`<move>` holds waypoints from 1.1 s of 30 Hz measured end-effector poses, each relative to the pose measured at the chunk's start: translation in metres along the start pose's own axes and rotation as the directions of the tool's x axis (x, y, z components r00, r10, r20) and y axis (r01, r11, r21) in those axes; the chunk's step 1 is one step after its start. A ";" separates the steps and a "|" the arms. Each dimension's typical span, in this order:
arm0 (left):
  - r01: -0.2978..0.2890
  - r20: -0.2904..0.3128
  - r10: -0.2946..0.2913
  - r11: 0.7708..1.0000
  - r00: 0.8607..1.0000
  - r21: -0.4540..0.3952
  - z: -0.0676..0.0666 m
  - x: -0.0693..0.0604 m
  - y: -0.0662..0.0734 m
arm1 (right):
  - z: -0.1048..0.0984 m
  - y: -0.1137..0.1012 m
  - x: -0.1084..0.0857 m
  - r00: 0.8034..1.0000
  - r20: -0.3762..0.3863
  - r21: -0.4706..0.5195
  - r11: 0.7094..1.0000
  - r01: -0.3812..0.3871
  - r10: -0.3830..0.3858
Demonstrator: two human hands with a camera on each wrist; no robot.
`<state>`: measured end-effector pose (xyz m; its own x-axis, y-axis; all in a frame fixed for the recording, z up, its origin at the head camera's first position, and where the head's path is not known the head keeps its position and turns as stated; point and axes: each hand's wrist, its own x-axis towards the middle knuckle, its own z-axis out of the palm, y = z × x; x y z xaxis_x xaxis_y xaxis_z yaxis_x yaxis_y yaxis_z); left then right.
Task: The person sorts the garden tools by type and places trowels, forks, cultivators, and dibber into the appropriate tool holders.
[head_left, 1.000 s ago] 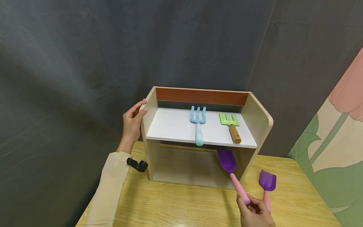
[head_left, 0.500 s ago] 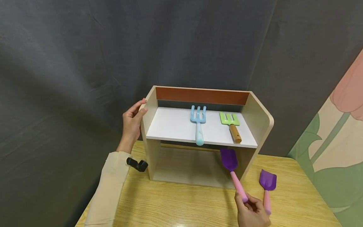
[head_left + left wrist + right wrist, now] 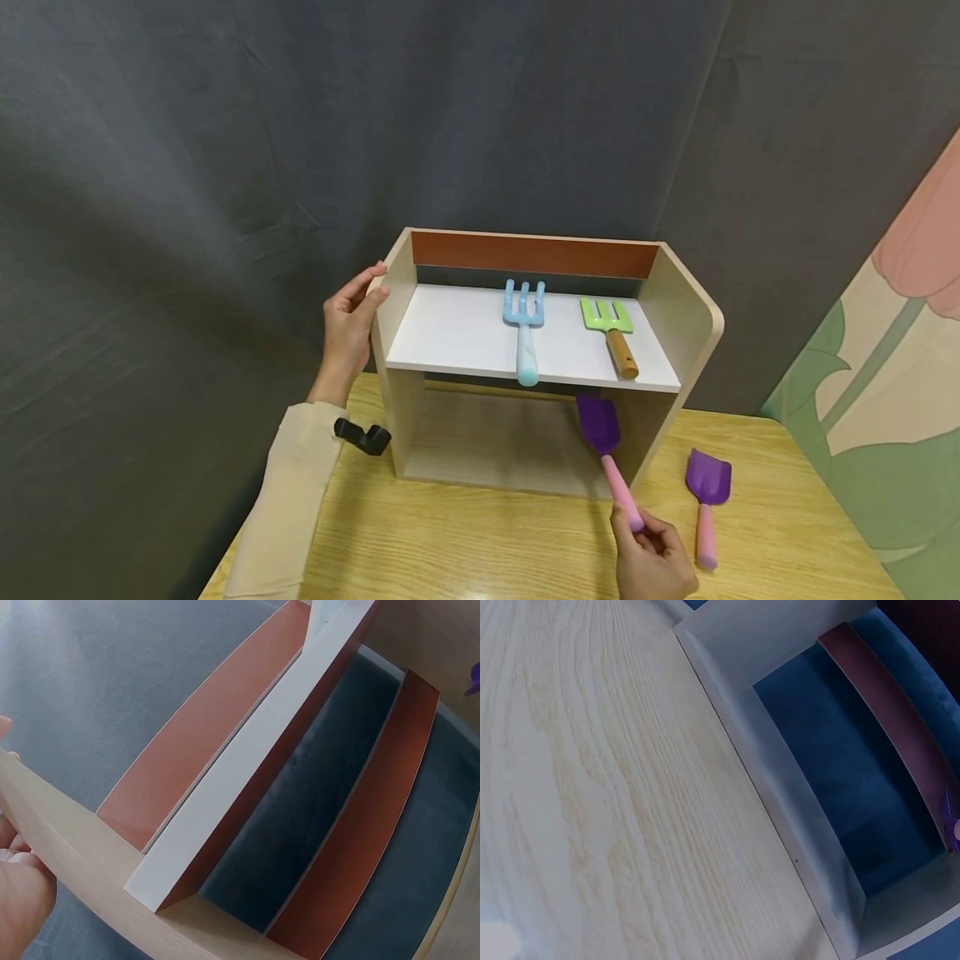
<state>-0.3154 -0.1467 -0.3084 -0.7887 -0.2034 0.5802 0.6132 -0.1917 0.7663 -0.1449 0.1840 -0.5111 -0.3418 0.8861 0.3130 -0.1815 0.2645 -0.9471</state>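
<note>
The left hand [image 3: 347, 329] grips the shelf [image 3: 457, 329]; the right hand [image 3: 654, 562] pinches a purple shovel [image 3: 601, 429] by its handle [image 3: 618, 483].

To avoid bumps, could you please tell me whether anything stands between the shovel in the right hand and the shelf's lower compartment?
Nothing visible does: the held shovel points from the right hand toward the open front of the lower compartment; the other shovel lies outside, on the table.

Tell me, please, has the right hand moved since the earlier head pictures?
Yes: the right hand has moved leftward, away from the shovel lying on the table.
</note>
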 end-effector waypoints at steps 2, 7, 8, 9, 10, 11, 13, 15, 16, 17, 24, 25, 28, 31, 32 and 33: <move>0.002 0.004 -0.002 1.000 1.000 0.005 0.000 0.000 0.000 | 0.001 -0.004 -0.001 1.000 -0.006 0.016 1.000 0.016 -0.016; -0.003 0.017 0.003 1.000 1.000 0.006 0.000 0.000 0.001 | 0.003 -0.010 -0.003 0.998 -0.011 0.049 0.997 0.068 -0.067; -0.005 0.018 0.005 1.000 1.000 0.004 0.000 0.000 0.001 | 0.003 -0.010 -0.004 0.998 -0.010 0.053 0.996 0.069 -0.069; -0.007 0.017 0.007 1.000 1.000 0.004 0.000 0.000 0.001 | 0.004 -0.009 -0.004 0.997 -0.010 0.059 0.996 0.073 -0.072; -0.008 0.017 0.008 1.000 1.000 0.003 0.000 0.000 0.001 | 0.005 -0.008 -0.004 0.998 -0.008 0.062 0.996 0.068 -0.068; -0.009 0.016 0.009 1.000 1.000 0.003 0.001 0.000 0.002 | 0.006 -0.008 -0.005 0.998 -0.006 0.063 0.996 0.063 -0.063; -0.010 0.014 0.010 1.000 1.000 0.001 0.001 0.000 0.002 | 0.007 -0.006 -0.005 0.998 -0.007 0.063 0.996 0.062 -0.062; -0.011 0.014 0.011 1.000 1.000 -0.001 0.001 0.001 0.002 | 0.008 -0.005 -0.006 0.998 0.000 0.065 0.996 0.068 -0.068; -0.012 0.015 0.012 1.000 1.000 -0.003 0.001 0.001 0.002 | 0.009 -0.004 -0.006 0.997 0.002 0.066 0.995 0.074 -0.074; -0.012 0.015 0.012 1.000 1.000 -0.005 0.001 0.001 0.002 | 0.010 -0.004 -0.007 0.996 0.003 0.065 0.994 0.088 -0.089; 0.008 0.008 -0.008 1.000 1.000 0.000 0.000 -0.001 0.000 | 0.013 -0.003 -0.009 0.990 0.024 0.061 0.988 0.140 -0.142; 0.008 0.007 -0.008 1.000 1.000 -0.001 0.000 -0.001 0.000 | 0.013 -0.003 -0.009 0.990 0.027 0.061 0.988 0.139 -0.141; 0.002 0.003 -0.002 1.000 1.000 -0.005 0.000 -0.001 -0.001 | 0.015 0.001 -0.009 0.990 0.030 0.050 0.989 0.138 -0.140; 0.000 0.002 0.000 1.000 1.000 -0.004 0.000 -0.001 -0.001 | 0.018 0.012 -0.007 0.992 0.030 0.039 0.992 0.123 -0.124; 0.000 0.001 0.000 1.000 1.000 -0.004 0.000 -0.001 -0.001 | 0.019 0.018 -0.006 0.993 0.032 0.036 0.993 0.117 -0.118; 0.001 0.001 -0.001 1.000 1.000 -0.006 0.000 -0.001 -0.001 | 0.020 0.024 -0.005 0.993 0.033 0.035 0.993 0.109 -0.111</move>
<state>-0.3158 -0.1463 -0.3098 -0.7890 -0.2021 0.5802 0.6130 -0.1974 0.7650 -0.1655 0.1782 -0.5337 -0.3498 0.8385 0.4179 -0.2502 0.3462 -0.9042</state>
